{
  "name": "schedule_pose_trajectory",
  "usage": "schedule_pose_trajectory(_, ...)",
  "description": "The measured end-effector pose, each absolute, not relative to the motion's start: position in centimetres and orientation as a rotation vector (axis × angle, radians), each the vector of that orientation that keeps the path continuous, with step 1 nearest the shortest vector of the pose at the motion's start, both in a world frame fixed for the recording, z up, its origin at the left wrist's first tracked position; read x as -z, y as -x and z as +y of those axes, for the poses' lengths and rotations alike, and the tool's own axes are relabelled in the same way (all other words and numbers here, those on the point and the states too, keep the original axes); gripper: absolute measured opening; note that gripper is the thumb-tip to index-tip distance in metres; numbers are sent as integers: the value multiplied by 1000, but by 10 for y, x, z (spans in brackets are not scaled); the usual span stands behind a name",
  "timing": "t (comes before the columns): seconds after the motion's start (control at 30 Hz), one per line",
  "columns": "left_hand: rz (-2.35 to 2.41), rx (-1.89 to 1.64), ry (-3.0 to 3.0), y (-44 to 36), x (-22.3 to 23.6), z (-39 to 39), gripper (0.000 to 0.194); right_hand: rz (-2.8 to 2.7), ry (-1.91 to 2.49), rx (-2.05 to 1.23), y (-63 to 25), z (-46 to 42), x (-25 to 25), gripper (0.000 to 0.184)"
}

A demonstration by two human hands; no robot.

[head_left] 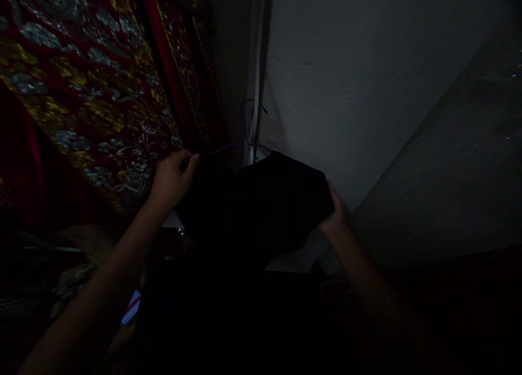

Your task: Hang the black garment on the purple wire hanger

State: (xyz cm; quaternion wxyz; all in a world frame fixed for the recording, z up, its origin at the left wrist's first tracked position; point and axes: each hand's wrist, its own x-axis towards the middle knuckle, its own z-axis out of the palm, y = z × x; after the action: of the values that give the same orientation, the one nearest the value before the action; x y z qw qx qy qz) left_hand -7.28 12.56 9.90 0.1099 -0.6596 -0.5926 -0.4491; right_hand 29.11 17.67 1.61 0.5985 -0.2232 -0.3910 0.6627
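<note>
A black garment [261,206] hangs on a thin purple hanger [247,130] whose hook is over a pale vertical pole [256,70]. My left hand [173,179] grips the garment's left shoulder, fingers curled over the cloth. My right hand [336,214] holds the garment's right shoulder edge, its fingers mostly hidden behind the fabric. The scene is very dark.
Red garments with gold and silver embroidery [93,86] hang close on the left. A plain grey wall [367,81] fills the right side. Dim clutter, including a striped item [131,307], lies low at the left.
</note>
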Motion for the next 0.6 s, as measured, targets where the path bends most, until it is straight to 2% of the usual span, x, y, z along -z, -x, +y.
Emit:
schedule_pose_trajectory(0.1, -1738, 1294, 1989, 62, -102, 121, 33, -897, 459, -1566, -303, 170, -49, 47)
schedule_pose_trajectory(0.23, -1744, 1244, 1960, 52, -111, 124, 45, -936, 433, -1419, -291, 142, -103, 53)
schedule_pose_trajectory(0.33, -1721, 1233, 2004, 56, -112, 131, 41, -1095, 640, -1373, -274, 117, -126, 76)
schedule_pose_trajectory(0.43, -1705, 1315, 2088, 62, -103, 134, 35, -1589, 632, -1633, -265, 101, -121, 92)
schedule_pose_trajectory(0.47, -1703, 1387, 2122, 62, -99, 132, 36, -1803, 573, -1717, -263, 100, -114, 90)
schedule_pose_trajectory(0.53, -1680, 1553, 2211, 57, -91, 127, 38, -2171, 551, -1715, -258, 103, -92, 71)
schedule_pose_trajectory(0.6, -1623, 1667, 2352, 46, -85, 119, 40, -2325, 698, -1419, -249, 111, -64, 48)
